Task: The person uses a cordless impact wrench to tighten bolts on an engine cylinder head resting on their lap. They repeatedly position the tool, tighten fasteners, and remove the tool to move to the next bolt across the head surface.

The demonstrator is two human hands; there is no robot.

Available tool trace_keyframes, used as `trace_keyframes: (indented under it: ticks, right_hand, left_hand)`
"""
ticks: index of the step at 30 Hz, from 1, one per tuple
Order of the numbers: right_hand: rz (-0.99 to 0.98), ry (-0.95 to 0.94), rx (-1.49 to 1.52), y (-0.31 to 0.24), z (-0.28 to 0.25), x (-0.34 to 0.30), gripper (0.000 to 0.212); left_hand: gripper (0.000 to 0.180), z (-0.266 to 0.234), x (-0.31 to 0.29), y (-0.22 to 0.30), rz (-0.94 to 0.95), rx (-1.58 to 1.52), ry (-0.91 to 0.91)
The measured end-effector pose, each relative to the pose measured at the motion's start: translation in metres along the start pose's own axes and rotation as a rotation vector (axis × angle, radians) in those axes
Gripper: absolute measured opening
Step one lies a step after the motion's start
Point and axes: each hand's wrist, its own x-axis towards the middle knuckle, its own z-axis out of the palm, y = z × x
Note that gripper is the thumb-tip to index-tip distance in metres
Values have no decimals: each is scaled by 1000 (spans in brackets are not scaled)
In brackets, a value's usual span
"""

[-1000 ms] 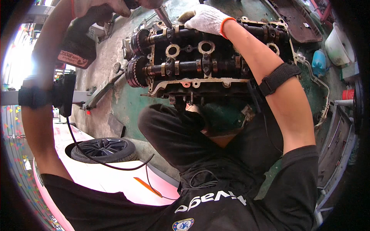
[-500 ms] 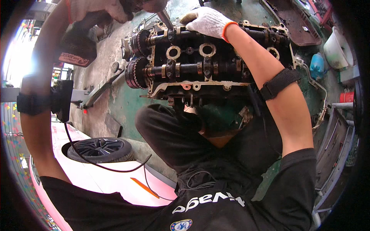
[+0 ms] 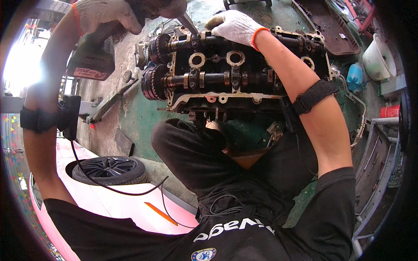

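A cordless impact wrench (image 3: 92, 60) is in my left hand (image 3: 106, 16), gloved in white, at the upper left. Its long socket (image 3: 188, 24) slants down onto a bolt by the far camshaft (image 3: 213, 42). Part of the wrench body is cut off by the top edge. My right hand (image 3: 237, 27), also gloved, curls over the far side of the engine's cylinder head (image 3: 178, 101), just right of the socket. Its fingertips are partly hidden. Two toothed cam gears (image 3: 150, 82) sit at the left end, and a near camshaft (image 3: 217, 79) runs parallel to the far one.
My bent knees are close below the cylinder head. A wheel (image 3: 109, 168) on a pink car body (image 3: 113, 200) is at lower left. To the right are a dark tray (image 3: 335, 37), a blue bottle (image 3: 355, 77), a white bucket (image 3: 378, 58) and a metal frame (image 3: 370, 174).
My left hand and the wrench have shifted slightly right and down, the socket staying by the far camshaft. My right hand stays at the same spot on the cylinder head.
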Motion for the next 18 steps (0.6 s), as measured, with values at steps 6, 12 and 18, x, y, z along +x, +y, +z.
trace_keyframes:
  ticks: [6, 12, 18]
  right_hand:
    - [25, -27, -4, 1, 2, 4, 34]
    - [13, 2, 12, -1, 2, 0, 33]
    - [30, -28, 7, -8, -3, -3, 34]
  left_hand:
    - [27, -1, 17, -12, 607, 326, 24]
    - [28, -6, 27, -23, 526, 166, -50]
    - [30, -3, 23, -25, 461, 88, -75]
